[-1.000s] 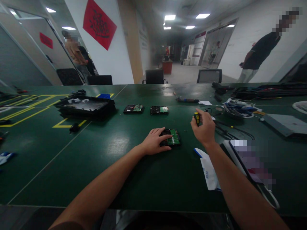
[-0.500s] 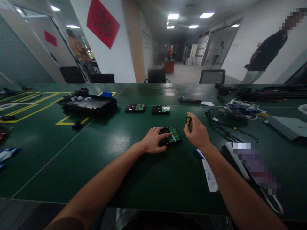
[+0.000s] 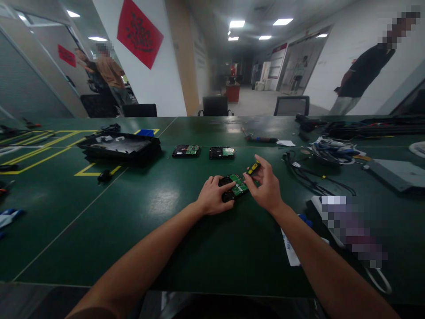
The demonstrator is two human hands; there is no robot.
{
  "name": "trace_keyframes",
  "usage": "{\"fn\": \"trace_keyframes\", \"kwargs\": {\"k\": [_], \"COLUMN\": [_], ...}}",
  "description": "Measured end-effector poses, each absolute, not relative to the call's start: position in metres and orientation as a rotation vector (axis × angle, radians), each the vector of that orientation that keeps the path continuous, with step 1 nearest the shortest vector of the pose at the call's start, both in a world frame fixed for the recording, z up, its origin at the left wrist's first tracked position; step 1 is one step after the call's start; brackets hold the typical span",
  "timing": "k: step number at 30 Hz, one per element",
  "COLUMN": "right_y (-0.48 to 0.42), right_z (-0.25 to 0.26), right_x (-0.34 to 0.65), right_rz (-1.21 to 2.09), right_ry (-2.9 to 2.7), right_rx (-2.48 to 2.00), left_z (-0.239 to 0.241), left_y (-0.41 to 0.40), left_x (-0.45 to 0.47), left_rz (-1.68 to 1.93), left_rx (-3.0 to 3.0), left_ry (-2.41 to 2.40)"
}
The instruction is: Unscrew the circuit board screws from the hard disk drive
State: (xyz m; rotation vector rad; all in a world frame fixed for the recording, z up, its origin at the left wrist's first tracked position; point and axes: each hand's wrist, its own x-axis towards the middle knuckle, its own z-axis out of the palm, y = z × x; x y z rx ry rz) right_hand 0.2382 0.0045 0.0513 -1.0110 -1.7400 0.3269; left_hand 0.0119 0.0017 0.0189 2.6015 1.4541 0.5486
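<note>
A hard drive (image 3: 239,186) lies on the green table with its green circuit board facing up. My left hand (image 3: 215,196) grips its left side, with the thumb along the near edge and the index finger stretched over the board. Above the drive's right end, my right hand (image 3: 265,188) pinches a black-and-yellow screwdriver (image 3: 254,168) by its handle. The screwdriver slants down toward the board; its tip is too small to make out. Two more hard drives lie farther back, one on the left (image 3: 186,151) and one on the right (image 3: 222,153).
A black tray (image 3: 119,148) stands at the left. Black cables (image 3: 300,175), a coil of blue and grey wires (image 3: 334,150) and a grey metal box (image 3: 398,175) are at the right. A phone-like slab (image 3: 345,226) and a white packet (image 3: 289,250) lie near my right forearm.
My right hand has moved left with the screwdriver, from beside the hard drive to over its right end, and the screwdriver has tilted. My left hand has stayed on the drive.
</note>
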Motion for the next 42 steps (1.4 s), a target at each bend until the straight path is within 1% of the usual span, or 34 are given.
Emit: {"fn": "trace_keyframes", "kwargs": {"k": [19, 26, 42], "right_y": [0.0058, 0.0067, 0.0106], "right_z": [0.0493, 0.0497, 0.0467], "right_x": [0.2365, 0.2363, 0.2351], "right_rz": [0.369, 0.311, 0.246], "right_ry": [-1.822, -1.777, -1.788], "right_rx": [-0.962, -1.038, -0.953], "left_z": [0.0190, 0.0181, 0.0195], "left_y": [0.0061, 0.0068, 0.0054], "left_x": [0.0089, 0.0090, 0.0101], "left_rz": [0.540, 0.533, 0.531], "left_rx": [2.612, 2.617, 2.631], "left_ry": [1.405, 1.398, 1.414]}}
